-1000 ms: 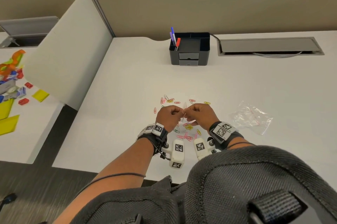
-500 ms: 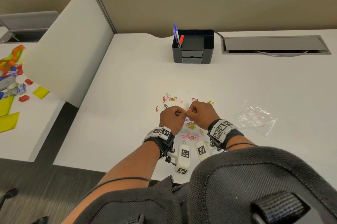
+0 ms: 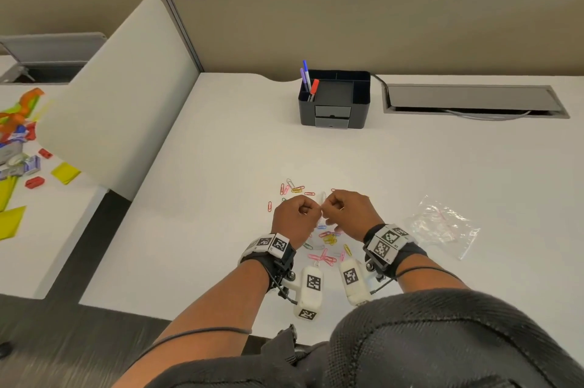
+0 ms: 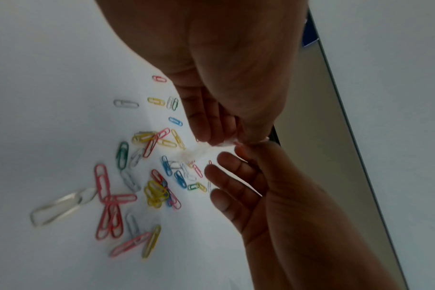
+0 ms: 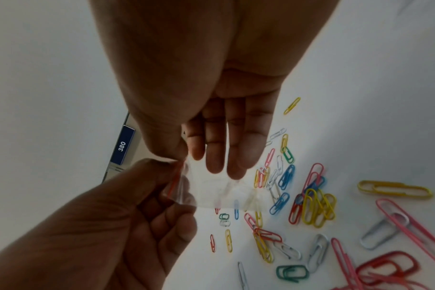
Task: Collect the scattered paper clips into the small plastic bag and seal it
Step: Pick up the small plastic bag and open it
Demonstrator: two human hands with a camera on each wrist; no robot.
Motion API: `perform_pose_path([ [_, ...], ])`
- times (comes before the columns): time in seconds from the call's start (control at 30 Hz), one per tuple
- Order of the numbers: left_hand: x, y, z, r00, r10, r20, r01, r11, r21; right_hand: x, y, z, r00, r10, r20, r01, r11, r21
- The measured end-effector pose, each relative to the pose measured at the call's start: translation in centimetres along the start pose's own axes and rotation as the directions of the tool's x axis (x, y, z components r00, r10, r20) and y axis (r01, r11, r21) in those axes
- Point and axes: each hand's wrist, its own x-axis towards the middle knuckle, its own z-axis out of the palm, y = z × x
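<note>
The left hand (image 3: 295, 217) and right hand (image 3: 347, 209) are each pinching the small plastic bag's (image 5: 219, 188) red-lined mouth between them, apparently opening it, while the paper clips (image 3: 325, 245) are lying uncollected beneath.

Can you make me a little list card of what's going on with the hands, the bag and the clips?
left hand: pinches the top of the small bag
right hand: pinches the same top from the other side
small bag: clear, red strip at the mouth, held above the desk
clips: many colours, loose on the desk under the hands
clips in bag: none seen
other bag: lies flat to the right
</note>
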Motion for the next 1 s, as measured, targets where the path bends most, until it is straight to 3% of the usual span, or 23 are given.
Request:
perform_pose_path([
  [0.13,0.2,0.2,-0.2,1.000,-0.005,0.005,0.005,1.000,-0.002,-0.6,-0.1,0.2,1.000,-0.009,-0.015,0.010,0.996,0.083],
  [0.3,0.0,0.4,0.3,0.997,0.021,-0.074,-0.018,0.999,0.039,-0.4,-0.6,0.6,0.998,0.054,-0.036,-0.050,0.992,0.115],
  [0.5,-0.4,0.2,0.8,0.991,0.016,-0.133,-0.007,0.998,0.066,0.3,-1.7,-0.3,1.000,-0.011,0.020,0.015,0.977,-0.213],
  [0.6,-0.5,0.3,0.8,0.990,0.011,-0.142,-0.002,0.998,0.063,0.6,-2.1,-0.6,0.998,-0.015,0.058,0.031,0.956,-0.291],
  [0.8,0.0,0.6,1.3,0.981,-0.066,-0.184,0.057,0.997,-0.055,0.9,-1.8,-0.7,0.994,0.057,0.092,-0.057,0.998,-0.006],
  [1.0,-0.3,0.8,1.7,0.973,-0.139,-0.183,0.107,0.979,-0.172,1.0,-1.6,-0.7,0.994,0.040,0.099,-0.037,0.999,-0.029],
])
